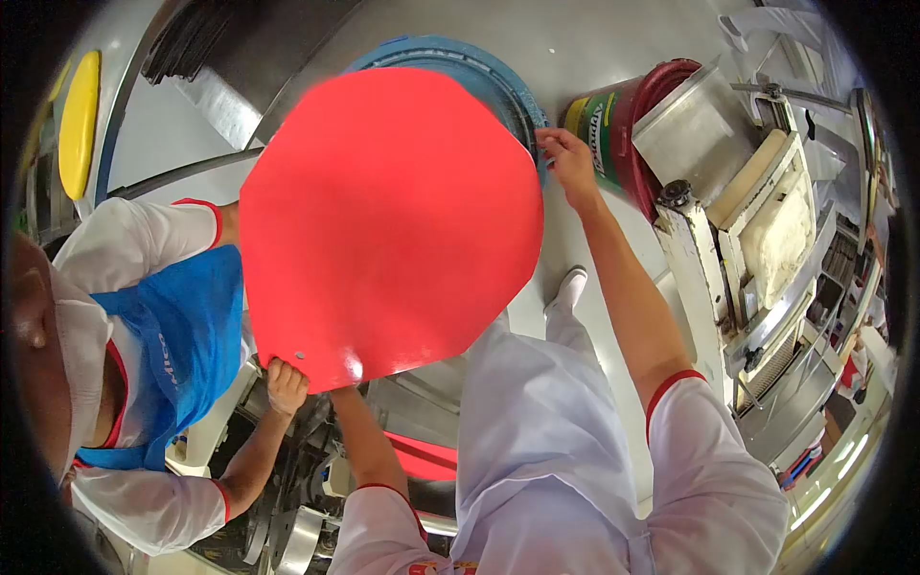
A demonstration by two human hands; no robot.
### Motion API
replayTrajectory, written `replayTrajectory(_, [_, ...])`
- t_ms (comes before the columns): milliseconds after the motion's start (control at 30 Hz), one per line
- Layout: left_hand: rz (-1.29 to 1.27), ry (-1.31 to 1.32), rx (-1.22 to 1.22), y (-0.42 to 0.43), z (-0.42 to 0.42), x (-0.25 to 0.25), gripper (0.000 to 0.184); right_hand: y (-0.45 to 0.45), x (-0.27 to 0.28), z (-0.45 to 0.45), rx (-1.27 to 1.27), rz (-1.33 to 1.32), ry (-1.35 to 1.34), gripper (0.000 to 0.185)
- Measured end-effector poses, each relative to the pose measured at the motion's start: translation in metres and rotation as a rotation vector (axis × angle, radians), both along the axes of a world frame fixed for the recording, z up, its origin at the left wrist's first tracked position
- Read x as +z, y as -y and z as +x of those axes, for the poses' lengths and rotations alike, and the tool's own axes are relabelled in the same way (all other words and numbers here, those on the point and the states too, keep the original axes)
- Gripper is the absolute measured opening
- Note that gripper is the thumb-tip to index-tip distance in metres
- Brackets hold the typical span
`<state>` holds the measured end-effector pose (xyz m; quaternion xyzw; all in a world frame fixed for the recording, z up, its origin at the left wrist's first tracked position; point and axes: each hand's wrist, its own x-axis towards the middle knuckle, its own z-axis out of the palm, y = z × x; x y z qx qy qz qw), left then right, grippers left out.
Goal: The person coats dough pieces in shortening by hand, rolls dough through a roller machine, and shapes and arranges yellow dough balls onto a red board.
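A large, glossy red sheet [393, 220] with angled edges and a small hole near its lower left corner spans the middle of the view. At its right edge, my right hand [568, 163] is closed, the fingertips pinching the rim. My left forearm [362, 436] reaches up under the lower edge; the sheet hides the hand and its fingers. A co-worker's hand [286, 385] grips the lower left corner, close to the hole. The co-worker's other hand is hidden behind the sheet's left side.
Behind the sheet stands a blue round barrel [498, 81]. To its right are a dark red bucket [628, 134] with a green label and a worn white machine [704, 259]. A co-worker in a blue apron [187, 335] stands at left. Machinery [302, 537] lies below.
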<state>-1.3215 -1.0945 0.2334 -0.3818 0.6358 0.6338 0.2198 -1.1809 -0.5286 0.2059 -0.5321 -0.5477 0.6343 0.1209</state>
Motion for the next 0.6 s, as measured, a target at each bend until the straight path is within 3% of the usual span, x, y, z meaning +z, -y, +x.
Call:
replayTrajectory(167, [-0.009,0.028,0.027,-0.018,0.018,-0.004,0.057,-0.016,0.007,0.019,-0.015,-0.127,-0.011,0.025])
replayTrajectory(600, [0.004,0.063,0.014,-0.052,0.030,-0.003,0.061,-0.009,0.008,0.023,0.045,-0.139,-0.003,0.025])
